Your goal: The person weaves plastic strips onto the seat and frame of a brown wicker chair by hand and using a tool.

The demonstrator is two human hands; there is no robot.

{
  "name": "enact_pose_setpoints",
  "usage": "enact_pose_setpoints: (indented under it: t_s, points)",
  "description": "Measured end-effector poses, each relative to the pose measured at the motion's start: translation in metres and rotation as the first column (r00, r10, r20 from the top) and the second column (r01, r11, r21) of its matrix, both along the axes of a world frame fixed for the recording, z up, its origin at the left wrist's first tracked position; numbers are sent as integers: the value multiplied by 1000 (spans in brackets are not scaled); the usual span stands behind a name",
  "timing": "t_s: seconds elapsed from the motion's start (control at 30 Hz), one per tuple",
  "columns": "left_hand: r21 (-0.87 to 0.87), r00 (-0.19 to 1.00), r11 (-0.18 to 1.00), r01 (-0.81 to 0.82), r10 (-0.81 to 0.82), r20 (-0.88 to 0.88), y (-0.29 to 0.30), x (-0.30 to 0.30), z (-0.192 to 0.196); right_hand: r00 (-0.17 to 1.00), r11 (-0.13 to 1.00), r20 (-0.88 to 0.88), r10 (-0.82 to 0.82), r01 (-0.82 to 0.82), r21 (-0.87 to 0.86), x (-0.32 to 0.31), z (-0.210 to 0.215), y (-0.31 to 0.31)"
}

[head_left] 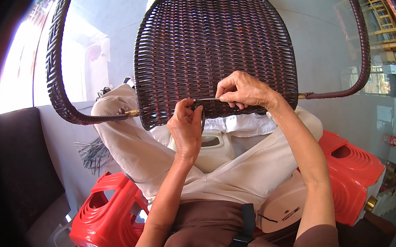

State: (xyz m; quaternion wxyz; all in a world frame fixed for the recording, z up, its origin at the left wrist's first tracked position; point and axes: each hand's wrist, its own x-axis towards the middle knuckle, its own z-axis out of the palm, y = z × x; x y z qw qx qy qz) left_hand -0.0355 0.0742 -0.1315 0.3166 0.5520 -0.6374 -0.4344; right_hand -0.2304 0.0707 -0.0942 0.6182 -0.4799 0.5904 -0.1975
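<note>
A dark brown wicker chair seat with reddish strands lies in front of me, its near edge over my lap. At that edge my left hand is closed, thumb and fingers pinching the woven rim. A dark strip hangs down beside its thumb. My right hand is closed in a pinch just above the rim, to the right of the left hand. From its fingertips a thin, straight, light-grey piece runs left toward the left fingers; whether it is a tool or a strand is unclear.
Woven curved chair arms rise at the left and right. Red plastic stools stand by my left and right sides. Loose dark strips lie on the floor at left, near a dark panel.
</note>
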Motion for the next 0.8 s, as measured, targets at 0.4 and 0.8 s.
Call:
enact_pose_setpoints:
  t_s: [0.4, 0.8]
  points:
    - [132, 996, 990, -41, 51, -77, -3, 0, -4, 981, 1000, 195, 12, -8, -22, -4, -4, 4]
    - [110, 999, 993, -31, 34, -18, -4, -1, -2, 961, 915, -164, -224, 150, -375, 9, 0, 19]
